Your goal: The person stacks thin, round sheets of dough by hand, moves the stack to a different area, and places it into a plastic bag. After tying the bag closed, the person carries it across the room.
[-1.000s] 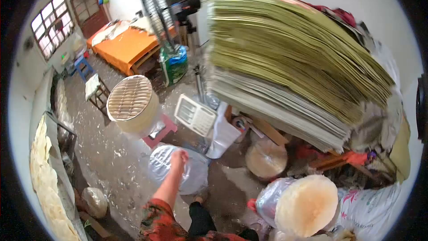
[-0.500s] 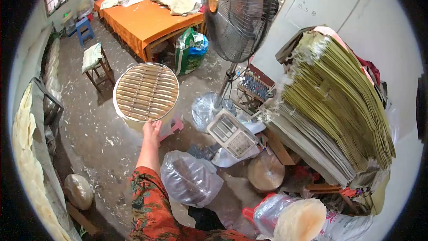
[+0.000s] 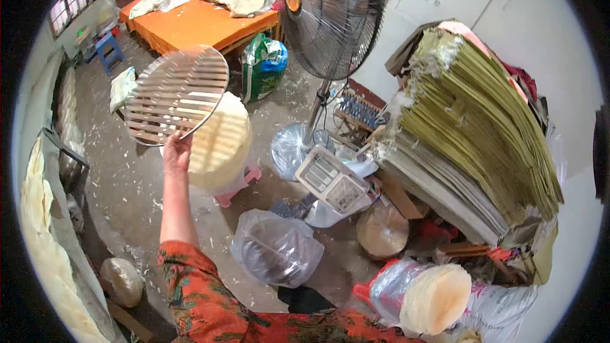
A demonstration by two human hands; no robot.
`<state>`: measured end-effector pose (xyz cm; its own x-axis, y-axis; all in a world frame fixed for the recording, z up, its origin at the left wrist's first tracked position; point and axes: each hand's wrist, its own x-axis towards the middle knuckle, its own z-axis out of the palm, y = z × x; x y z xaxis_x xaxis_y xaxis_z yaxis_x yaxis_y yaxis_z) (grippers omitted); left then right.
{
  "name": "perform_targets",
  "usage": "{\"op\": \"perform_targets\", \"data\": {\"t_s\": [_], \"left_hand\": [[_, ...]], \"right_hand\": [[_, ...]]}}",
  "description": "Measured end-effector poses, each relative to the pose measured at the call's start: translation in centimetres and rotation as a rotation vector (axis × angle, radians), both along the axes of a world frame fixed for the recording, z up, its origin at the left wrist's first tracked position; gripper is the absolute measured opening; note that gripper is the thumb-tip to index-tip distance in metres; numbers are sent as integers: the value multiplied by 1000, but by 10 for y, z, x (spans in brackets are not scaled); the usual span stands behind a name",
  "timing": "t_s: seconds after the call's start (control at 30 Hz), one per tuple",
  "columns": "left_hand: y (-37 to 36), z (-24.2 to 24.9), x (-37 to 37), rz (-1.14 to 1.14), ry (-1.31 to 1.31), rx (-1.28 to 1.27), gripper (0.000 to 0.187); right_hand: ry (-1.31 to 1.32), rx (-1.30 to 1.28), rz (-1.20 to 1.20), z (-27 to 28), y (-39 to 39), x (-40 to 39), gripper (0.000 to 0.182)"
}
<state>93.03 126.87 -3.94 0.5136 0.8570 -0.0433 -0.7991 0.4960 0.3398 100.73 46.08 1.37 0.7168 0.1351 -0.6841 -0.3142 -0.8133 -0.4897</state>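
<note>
My left hand [image 3: 176, 152] is closed on the near rim of a round slatted rack [image 3: 181, 98]. The rack is tilted and raised above a tall pale round stack [image 3: 219, 143], overlapping its left part in view. Slat shadows fall on the stack, which stands on a pink stool [image 3: 251, 174]. A patterned red sleeve runs along the bottom edge toward the right, but my right hand does not show. Near that sleeve's end, a pale round stack [image 3: 438, 298] lies partly in clear plastic.
A standing fan [image 3: 330, 19], a scale [image 3: 333, 181] and a clear plastic bag [image 3: 276, 248] are right of the stool. Folded greenish sheets [image 3: 476, 133] pile up at the right. An orange-covered table [image 3: 190, 25] and a green bag [image 3: 264, 70] are behind.
The rack has lifted off the pale stack and moved up and left, tilting, with my left hand on its rim. The stack's pale top now shows. The view has shifted slightly.
</note>
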Motion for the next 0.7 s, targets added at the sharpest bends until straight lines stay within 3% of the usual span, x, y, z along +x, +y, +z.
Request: {"op": "perform_targets", "data": {"t_s": [0.03, 0.1, 0.17, 0.23, 0.27, 0.3, 0.37, 0.4, 0.43, 0.53, 0.63, 0.67, 0.7], "left_hand": [[-6, 8, -15, -31, 53, 98, 7], [-74, 74, -35, -8, 282, 233, 14], [-121, 84, -65, -11, 346, 307, 26], [-174, 73, -105, -115, 480, 388, 49], [-221, 92, -112, -185, 666, 297, 63], [-238, 53, -149, -334, 555, 350, 65], [-311, 26, -175, -456, 907, 332, 62], [-340, -9, -193, -567, 733, 2, 61], [-379, -18, -160, -696, 722, 31, 61], [-515, -19, -121, -1149, 595, 138, 50], [-645, -18, -56, -1413, 623, 172, 52], [-705, 26, -26, -1496, 630, 190, 62], [-745, 23, -1, -1648, 523, 134, 66]], "right_hand": [[5, 13, 1, 0, -4, -5, 38], [11, 46, 7, -2, -15, -13, 37], [17, 88, 22, -3, -30, -22, 35], [22, 158, 55, -8, -49, -32, 34], [21, 217, 117, -15, -56, -32, 33], [17, 278, 174, -20, -62, -31, 33], [134, 388, 119, -45, -88, -36, 35], [222, 433, -56, -24, -85, -38, 40], [250, 521, -111, 3, -84, -34, 45], [292, 1082, -536, -4, -126, -39, 52], [88, 1323, -688, 17, -193, -36, 50], [-51, 1330, -841, 18, -215, -36, 48], [-171, 1253, -885, 20, -245, -34, 49]]}}
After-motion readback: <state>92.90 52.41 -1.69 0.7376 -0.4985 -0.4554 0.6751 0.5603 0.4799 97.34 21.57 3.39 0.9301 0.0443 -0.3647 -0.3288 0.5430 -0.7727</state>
